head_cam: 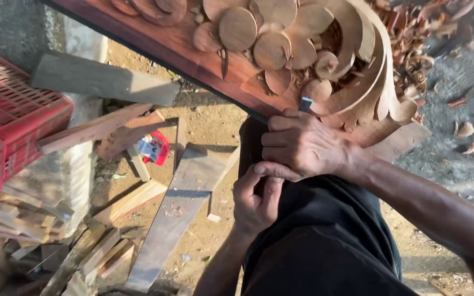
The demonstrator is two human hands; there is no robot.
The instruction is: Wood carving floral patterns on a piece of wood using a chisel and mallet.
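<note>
Dark trousers [325,235] fill the near view, and just past them both hands are closed round a chisel [305,103], right hand [303,145] choking it by the blade, left hand [256,200] bracing underneath, so its tip stays steady on the carved wood panel [281,49].

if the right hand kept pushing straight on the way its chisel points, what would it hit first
The right hand grips a chisel aimed up at the carved wood panel. Straight on, the blade would probably meet the round carved petals just ahead. It may already touch them; depth is unclear.
</note>
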